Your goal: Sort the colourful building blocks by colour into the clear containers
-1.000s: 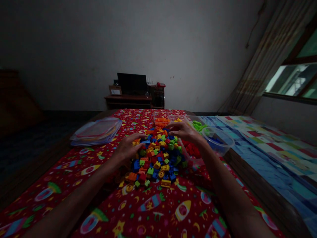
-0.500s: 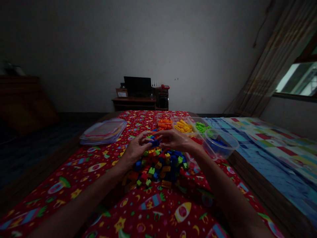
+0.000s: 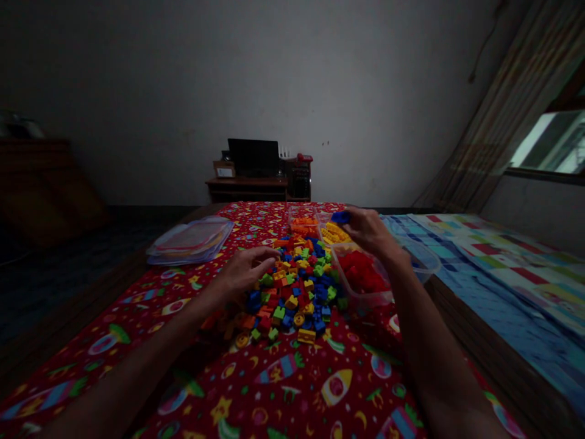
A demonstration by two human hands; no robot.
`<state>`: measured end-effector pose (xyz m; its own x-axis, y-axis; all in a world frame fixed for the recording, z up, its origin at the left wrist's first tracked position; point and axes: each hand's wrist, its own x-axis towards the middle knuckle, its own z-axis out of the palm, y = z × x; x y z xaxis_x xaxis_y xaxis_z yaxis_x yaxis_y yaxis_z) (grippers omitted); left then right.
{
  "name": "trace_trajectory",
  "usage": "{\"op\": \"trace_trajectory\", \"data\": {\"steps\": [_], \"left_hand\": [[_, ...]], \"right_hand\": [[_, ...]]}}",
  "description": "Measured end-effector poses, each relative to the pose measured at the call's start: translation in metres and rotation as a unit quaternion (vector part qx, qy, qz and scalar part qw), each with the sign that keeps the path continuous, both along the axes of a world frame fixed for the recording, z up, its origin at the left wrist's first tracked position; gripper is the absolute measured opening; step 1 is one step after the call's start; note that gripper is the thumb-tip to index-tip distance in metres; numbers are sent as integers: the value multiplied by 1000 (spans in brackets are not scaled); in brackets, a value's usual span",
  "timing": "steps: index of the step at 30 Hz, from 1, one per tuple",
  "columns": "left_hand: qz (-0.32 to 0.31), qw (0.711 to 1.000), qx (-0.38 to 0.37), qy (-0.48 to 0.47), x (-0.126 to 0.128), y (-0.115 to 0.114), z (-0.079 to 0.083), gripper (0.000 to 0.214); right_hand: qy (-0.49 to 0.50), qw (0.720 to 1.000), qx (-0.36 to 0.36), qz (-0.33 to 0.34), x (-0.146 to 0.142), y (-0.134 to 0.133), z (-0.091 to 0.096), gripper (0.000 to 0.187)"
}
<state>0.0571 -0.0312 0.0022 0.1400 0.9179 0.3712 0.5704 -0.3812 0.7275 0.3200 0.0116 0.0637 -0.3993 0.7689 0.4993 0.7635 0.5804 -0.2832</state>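
My right hand (image 3: 368, 230) pinches blue toy building blocks (image 3: 340, 217) and holds them raised above the yellow-block container. How many blue pieces are in its fingers, I cannot make out. At the left edge of the mixed pile of building blocks (image 3: 297, 292) is my left hand (image 3: 247, 268), thumb and fingers apart, with nothing visible between them. Red blocks (image 3: 363, 272) fill a clear plastic container (image 3: 372, 299) below my right wrist. Farther back sit containers of yellow blocks (image 3: 333, 233) and orange blocks (image 3: 304, 226).
Stacked clear lids (image 3: 192, 241) lie at the left of the red patterned cloth (image 3: 274, 390). A round clear tub (image 3: 427, 262) is partly behind my right forearm. To the right is a bed with a blue sheet (image 3: 498, 329). A desk with a monitor (image 3: 253, 157) stands against the wall.
My hands have parted. The right one has moved right and up with the blue blocks, uncovering the pile and red blocks; the left has drawn slightly left.
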Motion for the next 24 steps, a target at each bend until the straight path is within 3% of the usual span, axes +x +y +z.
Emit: {"op": "trace_trajectory", "data": {"steps": [3, 6, 9, 11, 16, 19, 22, 24], "left_hand": [[-28, 998, -39, 45, -15, 4, 6, 38], [-62, 992, -98, 52, -32, 9, 8, 38], [-78, 984, -126, 101, -46, 10, 8, 39], [-86, 976, -130, 151, -52, 9, 9, 41], [-119, 943, -151, 270, -50, -2, 11, 40], [-126, 919, -153, 342, -38, -11, 13, 45], [-133, 896, -164, 392, -26, -19, 16, 48], [-136, 887, -167, 408, -21, -22, 18, 39]], "right_hand": [[-25, 987, 38, -152, 50, 11, 5, 21], [-93, 962, 8, -257, 99, 21, -4, 18], [-115, 946, -61, -296, 129, 26, -14, 19], [-105, 947, -63, -298, 132, 26, -14, 22], [-59, 966, 12, -249, 83, 13, 1, 27], [-53, 989, -4, -135, 37, 2, 5, 26], [-86, 996, -22, -22, -2, -6, -3, 22], [-125, 992, -29, -5, -20, -7, -14, 21]]}}
